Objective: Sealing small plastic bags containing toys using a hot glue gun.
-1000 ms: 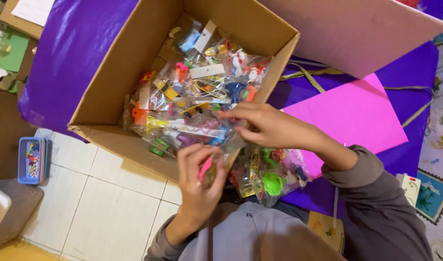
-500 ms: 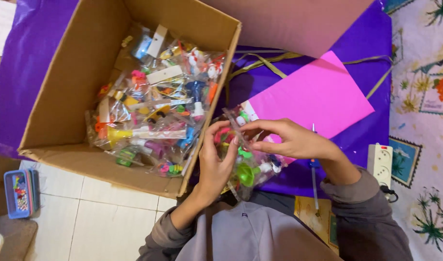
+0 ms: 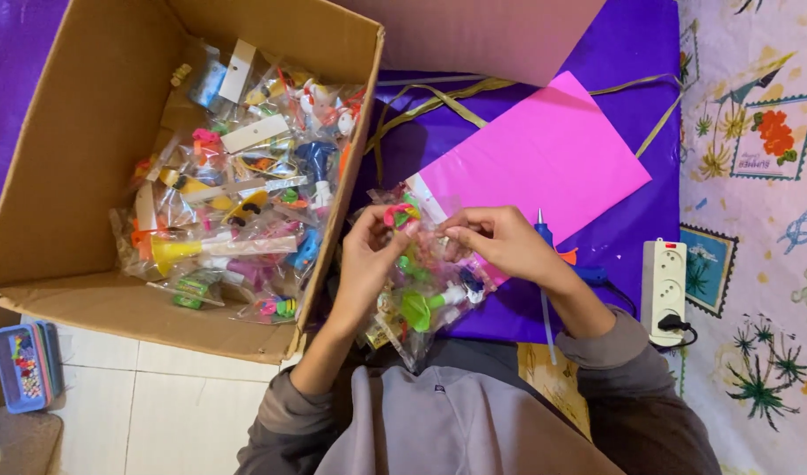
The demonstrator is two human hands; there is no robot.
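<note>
My left hand (image 3: 366, 255) and my right hand (image 3: 496, 239) both grip a clear plastic bag of small colourful toys (image 3: 418, 303) just above my lap, fingers pinching its top edge. The bag hangs down between my wrists, showing a green piece and pink bits. To the left stands an open cardboard box (image 3: 78, 158) filled with several similar clear toy packets (image 3: 245, 193). A pink sheet of paper (image 3: 544, 167) lies on the purple cloth (image 3: 632, 53) just beyond my hands.
A blue glue gun (image 3: 588, 268) lies by my right forearm, a white power strip (image 3: 665, 290) to its right on a patterned cloth. Olive ribbon strips (image 3: 438, 101) cross the purple cloth. A small blue case (image 3: 29, 365) sits on the white tile floor, lower left.
My hands have carried the bag from the box's edge to the right, over the purple cloth. The view has shifted, so the box now sits further left.
</note>
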